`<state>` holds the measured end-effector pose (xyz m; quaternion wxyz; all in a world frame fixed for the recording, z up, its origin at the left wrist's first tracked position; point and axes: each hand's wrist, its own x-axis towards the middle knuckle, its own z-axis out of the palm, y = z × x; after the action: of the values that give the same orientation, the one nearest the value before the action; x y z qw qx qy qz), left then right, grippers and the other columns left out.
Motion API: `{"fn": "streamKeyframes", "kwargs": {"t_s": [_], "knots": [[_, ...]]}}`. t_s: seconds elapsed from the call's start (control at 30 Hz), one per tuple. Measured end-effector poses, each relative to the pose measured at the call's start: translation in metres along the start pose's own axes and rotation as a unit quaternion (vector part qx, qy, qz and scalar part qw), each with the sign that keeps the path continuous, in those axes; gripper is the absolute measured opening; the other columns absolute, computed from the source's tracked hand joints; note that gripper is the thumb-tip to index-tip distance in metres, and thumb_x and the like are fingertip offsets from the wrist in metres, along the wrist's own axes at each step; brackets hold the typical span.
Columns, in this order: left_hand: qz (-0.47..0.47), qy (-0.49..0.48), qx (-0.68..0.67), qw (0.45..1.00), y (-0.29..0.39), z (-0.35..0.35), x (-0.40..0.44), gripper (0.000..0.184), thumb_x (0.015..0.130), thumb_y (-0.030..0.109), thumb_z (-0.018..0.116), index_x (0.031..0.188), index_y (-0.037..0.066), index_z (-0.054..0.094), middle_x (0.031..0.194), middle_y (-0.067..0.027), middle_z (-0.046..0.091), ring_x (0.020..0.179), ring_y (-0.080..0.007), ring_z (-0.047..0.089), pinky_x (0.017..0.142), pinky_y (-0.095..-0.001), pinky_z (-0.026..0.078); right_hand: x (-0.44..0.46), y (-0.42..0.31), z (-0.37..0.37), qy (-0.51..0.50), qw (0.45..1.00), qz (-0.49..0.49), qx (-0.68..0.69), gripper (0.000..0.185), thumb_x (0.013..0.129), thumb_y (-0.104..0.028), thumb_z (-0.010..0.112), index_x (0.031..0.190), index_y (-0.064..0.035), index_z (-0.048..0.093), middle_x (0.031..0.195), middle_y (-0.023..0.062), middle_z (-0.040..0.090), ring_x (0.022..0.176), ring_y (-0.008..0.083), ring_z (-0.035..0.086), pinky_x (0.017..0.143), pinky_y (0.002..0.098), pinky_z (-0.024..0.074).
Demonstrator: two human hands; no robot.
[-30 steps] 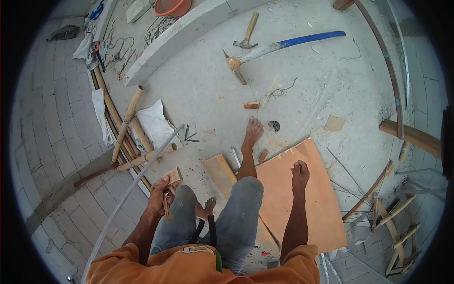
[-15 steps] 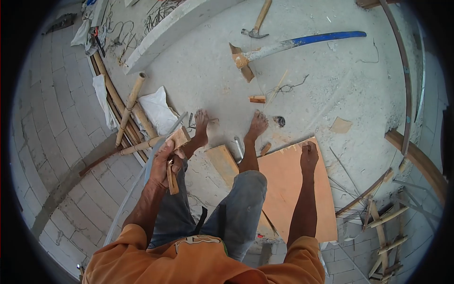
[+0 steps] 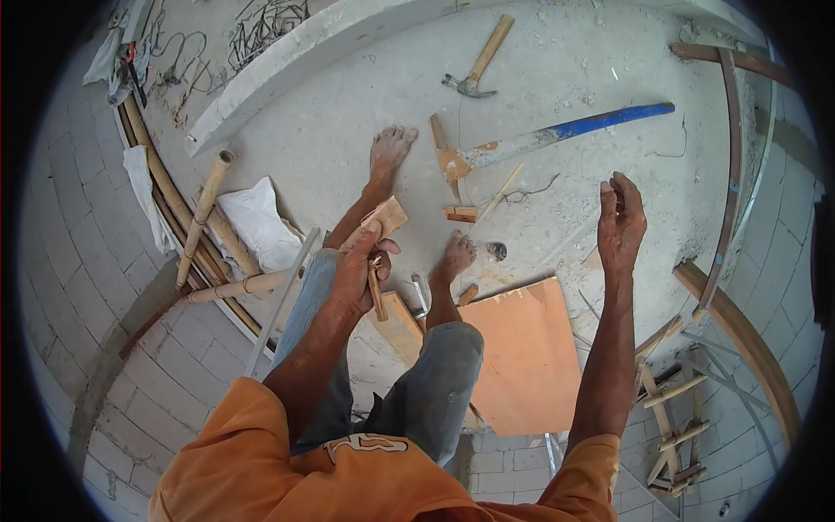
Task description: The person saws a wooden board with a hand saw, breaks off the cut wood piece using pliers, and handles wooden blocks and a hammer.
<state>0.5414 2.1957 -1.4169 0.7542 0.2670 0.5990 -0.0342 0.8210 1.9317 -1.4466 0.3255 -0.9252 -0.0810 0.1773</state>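
Note:
My left hand point(image 3: 367, 257) is closed round small pieces of wood: a flat block point(image 3: 385, 218) sticks out above the fingers and a narrow strip point(image 3: 377, 291) hangs below. At the right, my right hand point(image 3: 621, 228) is raised over the concrete floor, its fingers curled but apart, with nothing seen in them. Beyond the hands lie a pickaxe point(image 3: 565, 130) with a blue-ended handle and a claw hammer point(image 3: 484, 63). A small wood block point(image 3: 460, 214) rests near my front foot. The orange-brown board point(image 3: 526, 357) lies below and left of my right hand.
Bamboo poles point(image 3: 205, 204) and a white sack point(image 3: 259, 222) lie at the left. A low concrete kerb point(image 3: 287, 70) curves across the top left. Long timber point(image 3: 748, 348) and a bamboo frame point(image 3: 674, 426) stand at the right. Tangled wire point(image 3: 265, 30) lies beyond the kerb.
My left foot has stepped forward. My right hand has moved up and right, away from over the board, and its fingers have loosened. My left hand has moved right with the wood. The view has shifted.

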Motion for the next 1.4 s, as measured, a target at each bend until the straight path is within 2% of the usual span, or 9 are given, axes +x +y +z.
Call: {"fn": "streamKeyframes", "kwargs": {"t_s": [0.17, 0.33, 0.53, 0.63, 0.7, 0.87, 1.03, 1.13, 1.4], "knots": [[-0.029, -0.004, -0.024, 0.999, 0.058, -0.001, 0.041, 0.032, 0.101, 0.032, 0.06, 0.115, 0.004, 0.062, 0.085, -0.0092, 0.069, 0.046, -0.0046, 0.048, 0.04, -0.0186, 0.038, 0.136, -0.016, 0.162, -0.15, 0.964, -0.148, -0.16, 0.039, 0.09, -0.015, 0.067, 0.127, -0.0049, 0.058, 0.098, 0.0248, 0.065, 0.094, 0.0401, 0.067, 0.077, 0.0475, 0.0541], [-0.002, 0.026, 0.033, 0.999, 0.082, -0.009, 0.072, 0.033, 0.097, 0.02, 0.067, 0.121, -0.001, 0.059, 0.099, -0.0103, 0.071, 0.053, -0.0019, 0.048, 0.047, -0.0184, 0.039, 0.18, -0.01, 0.312, -0.34, 0.867, -0.096, -0.351, 0.066, 0.085, -0.024, 0.074, 0.142, -0.0174, 0.042, 0.111, 0.0248, 0.063, 0.106, 0.0462, 0.064, 0.084, 0.0517, 0.0559], [-0.036, 0.057, 0.021, 0.998, 0.105, -0.011, 0.087, 0.036, 0.097, 0.025, 0.067, 0.119, -0.002, 0.058, 0.1, -0.0116, 0.073, 0.055, -0.0044, 0.054, 0.047, -0.02, 0.041, 0.183, 0.007, 0.383, -0.332, 0.845, -0.038, -0.418, 0.069, 0.087, -0.031, 0.074, 0.144, -0.0213, 0.036, 0.12, 0.022, 0.061, 0.107, 0.0441, 0.065, 0.088, 0.0606, 0.0513], [-0.066, 0.051, -0.007, 0.997, 0.112, -0.014, 0.092, 0.037, 0.1, 0.029, 0.06, 0.125, 0.001, 0.058, 0.097, -0.0111, 0.073, 0.049, -0.0063, 0.052, 0.045, -0.0196, 0.039, 0.183, 0.015, 0.391, -0.301, 0.816, -0.057, -0.49, 0.068, 0.091, -0.027, 0.069, 0.148, -0.0239, 0.032, 0.118, 0.0194, 0.061, 0.103, 0.0412, 0.066, 0.092, 0.0632, 0.0476], [-0.079, 0.047, -0.02, 0.996, 0.119, -0.015, 0.094, 0.038, 0.101, 0.03, 0.058, 0.125, 0.001, 0.058, 0.096, -0.0114, 0.073, 0.048, -0.0066, 0.052, 0.043, -0.0194, 0.039, 0.179, 0.016, 0.392, -0.227, 0.806, -0.248, -0.487, 0.068, 0.093, -0.024, 0.064, 0.151, -0.0252, 0.029, 0.116, 0.0174, 0.06, 0.1, 0.0392, 0.067, 0.094, 0.0634, 0.0463], [-0.095, 0.056, -0.059, 0.992, 0.127, -0.016, 0.097, 0.036, 0.103, 0.032, 0.054, 0.124, 0.002, 0.057, 0.094, -0.012, 0.073, 0.045, -0.007, 0.052, 0.04, -0.0192, 0.038, 0.178, 0.022, 0.392, -0.29, 0.823, -0.191, -0.451, 0.063, 0.091, -0.009, 0.059, 0.149, -0.0198, 0.035, 0.117, 0.0173, 0.058, 0.099, 0.0335, 0.065, 0.08, 0.0447, 0.057], [-0.107, 0.061, -0.071, 0.99, 0.125, -0.018, 0.098, 0.036, 0.103, 0.031, 0.055, 0.124, 0.002, 0.057, 0.091, -0.0119, 0.073, 0.044, -0.0072, 0.052, 0.038, -0.0194, 0.037, 0.185, 0.043, 0.388, -0.234, 0.83, -0.257, -0.437, 0.049, 0.089, -0.006, 0.06, 0.135, -0.0125, 0.046, 0.115, 0.0182, 0.059, 0.098, 0.0332, 0.065, 0.079, 0.0428, 0.0578], [-0.107, 0.058, -0.071, 0.99, 0.123, -0.017, 0.098, 0.035, 0.103, 0.031, 0.055, 0.124, 0.002, 0.058, 0.091, -0.0118, 0.073, 0.044, -0.0073, 0.052, 0.038, -0.0191, 0.037, 0.19, 0.035, 0.381, -0.304, 0.843, -0.22, -0.386, 0.043, 0.085, 0.0, 0.062, 0.124, -0.0081, 0.049, 0.114, 0.0205, 0.059, 0.101, 0.0387, 0.064, 0.082, 0.0452, 0.0585], [-0.105, 0.053, -0.085, 0.989, 0.117, -0.015, 0.096, 0.033, 0.102, 0.029, 0.055, 0.123, 0.004, 0.059, 0.09, -0.0111, 0.073, 0.044, -0.0069, 0.051, 0.038, -0.0193, 0.037, 0.226, -0.023, 0.283, -0.415, 0.856, -0.195, -0.241, 0.057, 0.075, 0.002, 0.062, 0.129, -0.005, 0.047, 0.114, 0.0268, 0.06, 0.101, 0.0449, 0.063, 0.085, 0.0475, 0.0556]]}}
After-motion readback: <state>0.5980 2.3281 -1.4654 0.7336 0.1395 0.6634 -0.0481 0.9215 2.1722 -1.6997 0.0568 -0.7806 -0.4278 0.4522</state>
